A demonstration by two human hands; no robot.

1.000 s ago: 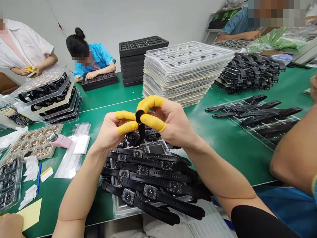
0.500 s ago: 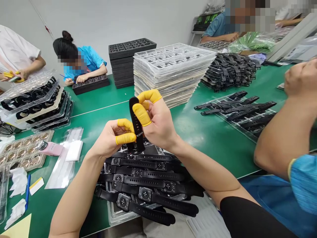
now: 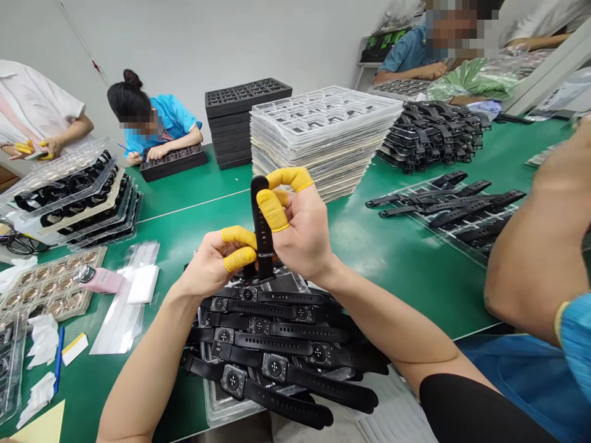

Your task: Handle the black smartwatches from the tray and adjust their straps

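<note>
A black smartwatch [image 3: 265, 246] is raised above the pile, its perforated strap standing upright. My right hand [image 3: 300, 224] pinches the strap near its upper end, with yellow finger cots on thumb and fingers. Lower down, my left hand [image 3: 221, 258], also in yellow cots, is closed on the watch's other side; its fingertips are partly hidden behind the strap. Beneath both hands, several black smartwatches [image 3: 276, 367] lie face down with straps fanned out over a clear plastic tray [image 3: 215, 406].
Stacked clear trays [image 3: 318, 141] and black foam trays [image 3: 247, 123] stand behind. To the left are a pink bottle [image 3: 102, 280], a tray of round watch parts [image 3: 50, 283] and stacked watch trays [image 3: 92, 203]. Loose straps [image 3: 452, 200] lie on the right, beside a co-worker's arm [image 3: 538, 246].
The view has shifted slightly, so everything sits a little lower and further right. My hands keep their grip on the watch. The co-worker's arm at right has moved slightly.
</note>
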